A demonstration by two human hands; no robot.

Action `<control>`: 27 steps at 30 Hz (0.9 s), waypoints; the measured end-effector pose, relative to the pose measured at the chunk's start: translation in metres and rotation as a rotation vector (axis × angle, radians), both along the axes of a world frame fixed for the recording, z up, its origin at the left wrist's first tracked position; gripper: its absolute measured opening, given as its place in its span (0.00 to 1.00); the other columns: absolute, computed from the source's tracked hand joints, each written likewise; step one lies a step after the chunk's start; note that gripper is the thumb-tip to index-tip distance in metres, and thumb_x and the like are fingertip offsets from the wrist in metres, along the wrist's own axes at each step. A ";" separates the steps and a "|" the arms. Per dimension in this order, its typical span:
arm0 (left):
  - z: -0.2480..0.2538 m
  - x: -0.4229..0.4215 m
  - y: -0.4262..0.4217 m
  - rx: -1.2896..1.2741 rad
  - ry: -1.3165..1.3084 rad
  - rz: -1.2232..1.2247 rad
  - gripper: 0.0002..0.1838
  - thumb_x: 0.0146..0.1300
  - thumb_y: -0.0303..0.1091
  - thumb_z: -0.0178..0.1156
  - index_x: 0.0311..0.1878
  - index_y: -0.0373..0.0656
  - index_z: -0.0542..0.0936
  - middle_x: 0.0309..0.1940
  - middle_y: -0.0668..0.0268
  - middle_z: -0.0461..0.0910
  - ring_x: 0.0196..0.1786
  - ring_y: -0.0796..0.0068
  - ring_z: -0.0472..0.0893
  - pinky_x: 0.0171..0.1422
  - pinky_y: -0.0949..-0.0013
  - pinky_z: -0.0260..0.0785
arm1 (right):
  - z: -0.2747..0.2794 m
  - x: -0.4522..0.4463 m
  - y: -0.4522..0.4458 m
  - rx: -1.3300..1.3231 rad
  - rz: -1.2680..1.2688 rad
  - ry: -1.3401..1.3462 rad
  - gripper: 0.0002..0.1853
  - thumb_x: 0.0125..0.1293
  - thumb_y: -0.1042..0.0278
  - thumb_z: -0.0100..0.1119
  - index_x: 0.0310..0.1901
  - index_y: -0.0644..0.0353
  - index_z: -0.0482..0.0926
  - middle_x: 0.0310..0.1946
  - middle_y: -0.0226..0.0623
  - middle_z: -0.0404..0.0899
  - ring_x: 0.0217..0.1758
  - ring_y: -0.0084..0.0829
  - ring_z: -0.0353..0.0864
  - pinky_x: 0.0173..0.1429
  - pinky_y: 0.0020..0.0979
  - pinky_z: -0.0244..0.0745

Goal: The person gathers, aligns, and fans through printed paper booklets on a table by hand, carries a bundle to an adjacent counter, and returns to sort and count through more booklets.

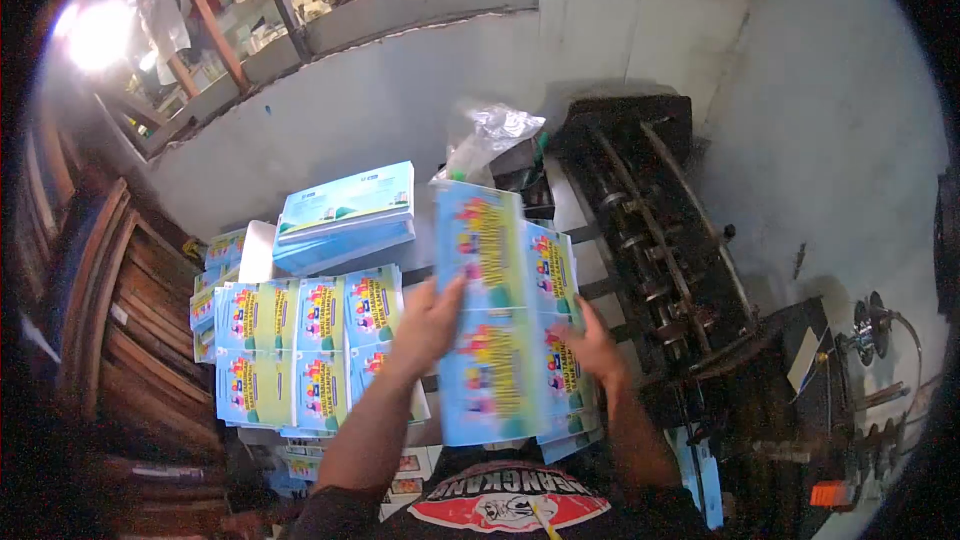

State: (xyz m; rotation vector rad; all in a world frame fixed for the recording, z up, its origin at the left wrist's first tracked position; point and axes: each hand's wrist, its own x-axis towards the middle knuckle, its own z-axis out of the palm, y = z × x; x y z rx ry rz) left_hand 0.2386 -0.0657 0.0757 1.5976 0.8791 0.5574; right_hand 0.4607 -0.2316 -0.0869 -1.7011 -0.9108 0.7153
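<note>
Left hand (432, 325) pinches a sheet (488, 350); right hand (597, 348), grip unclear; stacked prints (262, 360) read "BANK SAMPAH".

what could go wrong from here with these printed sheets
The blurred sheet seems held only at its left edge by the left hand, so it might bend or crease. The right hand, close against the right-hand pile, could nudge its sheets out of line. The overlapping sheets on the left have uneven edges near the left forearm, so a brush might shift them.
</note>
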 end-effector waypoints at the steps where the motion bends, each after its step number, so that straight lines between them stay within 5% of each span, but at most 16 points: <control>1: -0.024 0.021 -0.002 -0.047 0.013 -0.013 0.24 0.70 0.49 0.52 0.50 0.32 0.78 0.35 0.54 0.83 0.39 0.65 0.82 0.47 0.60 0.73 | -0.010 0.017 0.001 0.034 0.039 0.338 0.38 0.66 0.49 0.58 0.69 0.67 0.59 0.64 0.53 0.65 0.68 0.44 0.65 0.71 0.43 0.58; 2: -0.049 0.040 -0.002 -0.093 0.028 -0.025 0.27 0.69 0.51 0.53 0.53 0.31 0.76 0.37 0.52 0.83 0.41 0.62 0.82 0.50 0.59 0.73 | 0.014 0.015 0.000 0.060 0.034 0.542 0.38 0.68 0.50 0.57 0.70 0.66 0.57 0.65 0.51 0.64 0.68 0.42 0.65 0.71 0.42 0.58; 4: -0.045 0.059 -0.032 0.235 0.261 0.001 0.34 0.67 0.54 0.56 0.59 0.28 0.71 0.46 0.46 0.80 0.48 0.55 0.81 0.56 0.56 0.71 | 0.066 0.008 -0.003 0.104 -0.025 0.954 0.37 0.71 0.52 0.54 0.72 0.64 0.53 0.67 0.48 0.63 0.68 0.37 0.65 0.72 0.40 0.58; 5: -0.057 0.051 -0.036 0.560 0.350 0.032 0.41 0.63 0.58 0.59 0.63 0.26 0.67 0.53 0.44 0.77 0.54 0.48 0.78 0.61 0.54 0.68 | 0.052 0.018 -0.001 0.080 0.031 0.827 0.38 0.71 0.55 0.55 0.73 0.63 0.50 0.67 0.48 0.63 0.68 0.37 0.65 0.71 0.40 0.59; 6: -0.080 0.034 -0.032 0.557 0.361 0.042 0.41 0.63 0.58 0.59 0.63 0.26 0.67 0.53 0.44 0.77 0.54 0.48 0.78 0.61 0.54 0.68 | 0.041 0.021 -0.002 0.062 0.079 0.709 0.39 0.70 0.59 0.56 0.74 0.62 0.47 0.67 0.47 0.63 0.68 0.36 0.65 0.70 0.40 0.60; 8: -0.125 0.002 -0.015 0.098 0.320 0.193 0.42 0.61 0.59 0.61 0.62 0.27 0.67 0.52 0.46 0.78 0.54 0.50 0.78 0.61 0.54 0.69 | 0.033 0.013 -0.002 -0.035 0.219 0.527 0.42 0.67 0.66 0.59 0.75 0.62 0.44 0.67 0.48 0.63 0.67 0.38 0.66 0.69 0.40 0.62; 9: -0.130 -0.001 -0.021 0.099 0.328 0.201 0.42 0.61 0.59 0.61 0.62 0.27 0.67 0.52 0.46 0.78 0.54 0.50 0.78 0.61 0.54 0.69 | 0.028 0.002 -0.002 -0.064 0.096 0.276 0.42 0.66 0.68 0.59 0.75 0.63 0.43 0.67 0.47 0.63 0.67 0.38 0.67 0.69 0.40 0.62; 10: -0.137 -0.004 -0.031 -0.214 0.219 0.170 0.42 0.61 0.59 0.62 0.62 0.28 0.68 0.51 0.47 0.78 0.54 0.52 0.79 0.61 0.55 0.69 | 0.025 -0.007 0.000 -0.098 -0.017 0.022 0.43 0.65 0.70 0.60 0.75 0.63 0.43 0.66 0.47 0.64 0.66 0.38 0.67 0.69 0.40 0.63; 11: -0.142 -0.005 -0.037 -0.521 0.102 0.134 0.41 0.60 0.59 0.62 0.62 0.29 0.69 0.51 0.48 0.79 0.54 0.54 0.79 0.62 0.55 0.70 | 0.026 -0.013 -0.002 -0.023 -0.040 0.222 0.42 0.65 0.70 0.59 0.74 0.63 0.44 0.66 0.47 0.64 0.67 0.38 0.66 0.69 0.40 0.62; 15: -0.093 0.012 -0.034 -0.931 -0.007 0.045 0.37 0.60 0.55 0.64 0.61 0.33 0.71 0.51 0.51 0.80 0.53 0.59 0.80 0.61 0.58 0.71 | 0.043 -0.018 -0.004 0.049 -0.056 0.290 0.44 0.64 0.67 0.62 0.74 0.64 0.44 0.68 0.48 0.61 0.68 0.39 0.65 0.69 0.40 0.62; 22: -0.087 0.034 -0.025 -0.987 -0.177 -0.199 0.34 0.60 0.52 0.66 0.62 0.37 0.72 0.52 0.56 0.79 0.52 0.62 0.81 0.61 0.56 0.72 | 0.028 -0.037 -0.002 0.131 -0.141 0.248 0.46 0.61 0.61 0.67 0.72 0.66 0.48 0.66 0.48 0.62 0.66 0.37 0.66 0.69 0.39 0.64; 24: -0.066 0.033 0.003 -0.976 -0.173 -0.352 0.34 0.59 0.50 0.66 0.62 0.38 0.72 0.53 0.56 0.79 0.51 0.63 0.81 0.59 0.57 0.73 | 0.031 -0.062 0.009 0.225 -0.238 0.474 0.45 0.61 0.67 0.67 0.72 0.64 0.46 0.54 0.45 0.73 0.47 0.36 0.80 0.49 0.35 0.81; 25: -0.059 0.032 0.023 -0.794 0.071 -0.452 0.34 0.58 0.50 0.66 0.61 0.36 0.72 0.52 0.57 0.80 0.50 0.64 0.82 0.58 0.57 0.73 | 0.038 -0.078 0.012 -0.059 -0.355 0.402 0.43 0.61 0.66 0.66 0.70 0.64 0.47 0.50 0.45 0.75 0.41 0.38 0.81 0.44 0.33 0.82; 26: -0.052 0.032 0.042 -0.590 0.304 -0.545 0.35 0.57 0.50 0.66 0.60 0.35 0.72 0.50 0.58 0.80 0.49 0.65 0.82 0.57 0.58 0.74 | 0.078 -0.102 0.019 -0.066 -0.378 0.655 0.45 0.60 0.60 0.68 0.69 0.66 0.48 0.54 0.47 0.72 0.49 0.41 0.78 0.54 0.38 0.78; 27: -0.037 0.028 0.054 -0.518 0.293 -0.645 0.36 0.57 0.51 0.67 0.61 0.34 0.72 0.51 0.59 0.80 0.49 0.66 0.81 0.58 0.59 0.73 | 0.005 -0.115 0.029 0.056 -0.386 0.268 0.47 0.58 0.56 0.70 0.70 0.61 0.48 0.61 0.52 0.64 0.64 0.45 0.68 0.67 0.45 0.66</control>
